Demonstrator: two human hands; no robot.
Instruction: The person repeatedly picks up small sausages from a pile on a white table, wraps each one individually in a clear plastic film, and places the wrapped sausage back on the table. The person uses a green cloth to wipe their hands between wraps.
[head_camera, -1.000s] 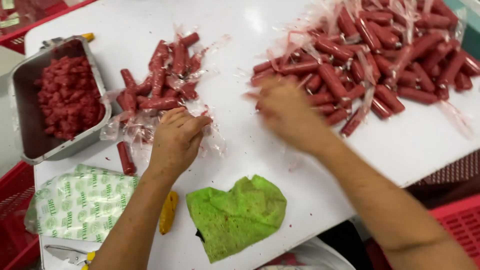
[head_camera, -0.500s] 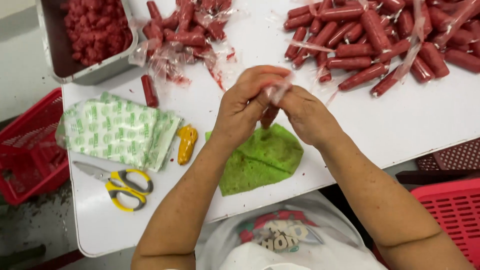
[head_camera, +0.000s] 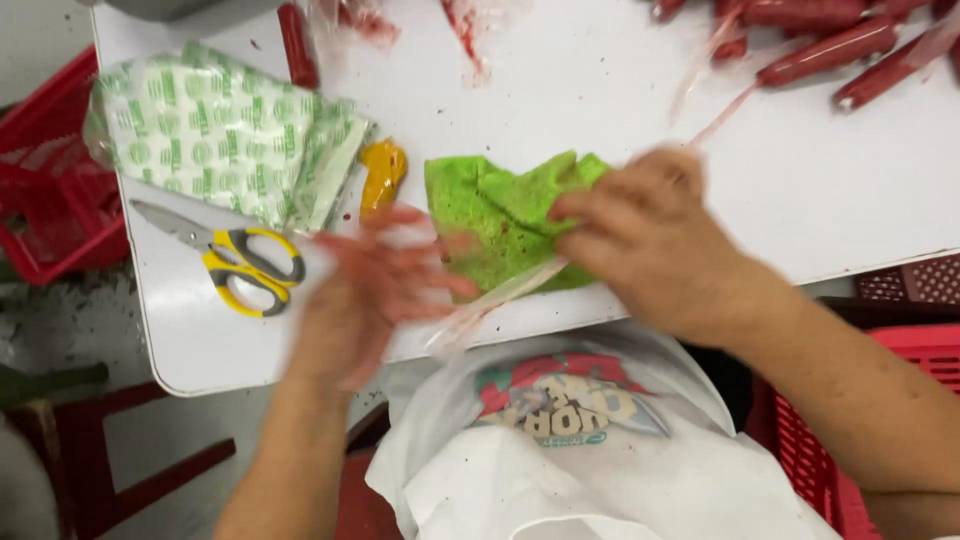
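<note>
- Right hand (head_camera: 650, 235) is curled over the green cloth (head_camera: 500, 215), fingers pinched narrow on one end of a clear plastic casing strip (head_camera: 495, 300) that runs down and left off the cloth toward the desk's near edge.
- Left hand (head_camera: 375, 290) is a blur just left of the cloth, fingers spread; whether it grips the strip's other end I can't tell.
- The cloth sits right at the near edge, between the hands, handy for wiping; it carries small red specks.
- Yellow-handled scissors (head_camera: 225, 255) lie just left of the left hand, blades pointing away, within easy reach.
- A green-and-white printed bag (head_camera: 225, 135) lies flat behind them, a small orange-yellow object (head_camera: 383, 172) tucked beside it.
- Red sausages (head_camera: 830, 45) lie along the far right of the white desk (head_camera: 700, 150), well clear of the hands, with one lone sausage (head_camera: 297, 45) at the far left.
</note>
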